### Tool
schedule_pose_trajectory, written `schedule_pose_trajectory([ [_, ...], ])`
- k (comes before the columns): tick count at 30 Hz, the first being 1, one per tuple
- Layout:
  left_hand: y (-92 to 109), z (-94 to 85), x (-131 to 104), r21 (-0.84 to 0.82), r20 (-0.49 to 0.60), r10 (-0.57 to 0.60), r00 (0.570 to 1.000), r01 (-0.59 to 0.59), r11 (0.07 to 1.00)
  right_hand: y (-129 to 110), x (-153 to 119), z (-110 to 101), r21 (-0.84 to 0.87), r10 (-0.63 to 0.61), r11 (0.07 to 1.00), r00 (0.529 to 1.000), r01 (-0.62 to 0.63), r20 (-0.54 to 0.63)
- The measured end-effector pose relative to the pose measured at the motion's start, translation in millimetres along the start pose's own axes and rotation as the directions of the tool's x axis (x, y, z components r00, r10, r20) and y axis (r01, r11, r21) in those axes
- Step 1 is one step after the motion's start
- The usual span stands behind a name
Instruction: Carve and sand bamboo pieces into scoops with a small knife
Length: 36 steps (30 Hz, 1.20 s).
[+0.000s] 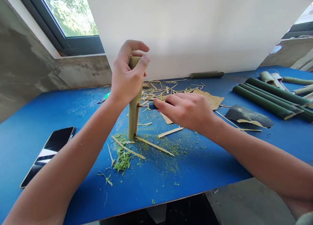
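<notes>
left grip (pixel 129 70): curled round top of bamboo (pixel 132 117) | right grip (pixel 183 109): clenching tool (pixel 152 105) beside it

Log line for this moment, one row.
left hand: holding upright bamboo piece near top | right hand: gripping blue-handled tool at that piece's side | table: green shavings, phone

Blue tool handle (pixel 152 105) mostly hidden (right hand (pixel 187 110)), window (pixel 69 15) cropped

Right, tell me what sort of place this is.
Probably a bamboo craft workshop: the left hand holds an upright piece of bamboo, green shavings lie on the blue table, and cut dark green stalks lie towards its right side.
</notes>
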<state>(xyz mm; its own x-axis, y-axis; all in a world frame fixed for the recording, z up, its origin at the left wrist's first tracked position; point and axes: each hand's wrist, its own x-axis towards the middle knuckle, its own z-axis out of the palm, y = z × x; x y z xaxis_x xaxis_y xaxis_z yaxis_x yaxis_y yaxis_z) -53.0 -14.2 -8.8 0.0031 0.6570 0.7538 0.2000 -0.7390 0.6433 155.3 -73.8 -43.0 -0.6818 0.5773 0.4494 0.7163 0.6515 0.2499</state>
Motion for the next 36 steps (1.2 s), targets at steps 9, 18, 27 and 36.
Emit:
schedule_pose_trajectory([
  [9,-0.1,-1.9,2.8,-0.066,-0.035,-0.069,0.997,0.067,0.996,6.1,5.3,8.6,-0.004,0.011,1.000,1.000,-0.011,0.005],
  [18,-8.8,-1.0,4.8,-0.042,-0.013,-0.034,0.999,0.033,0.999,5.3,3.2,16.6,-0.053,0.013,0.998,1.000,-0.013,-0.010],
  [27,-12.2,-1.3,4.4,-0.031,0.009,-0.099,0.995,0.099,0.995,-8.1,7.9,9.3,0.058,0.096,0.993,0.990,-0.102,0.102],
  [36,-18.1,-4.6,4.5,-0.066,0.039,-0.080,0.996,0.082,0.994,-12.4,10.0,18.0,0.200,0.100,0.970,0.973,-0.142,0.208],
])
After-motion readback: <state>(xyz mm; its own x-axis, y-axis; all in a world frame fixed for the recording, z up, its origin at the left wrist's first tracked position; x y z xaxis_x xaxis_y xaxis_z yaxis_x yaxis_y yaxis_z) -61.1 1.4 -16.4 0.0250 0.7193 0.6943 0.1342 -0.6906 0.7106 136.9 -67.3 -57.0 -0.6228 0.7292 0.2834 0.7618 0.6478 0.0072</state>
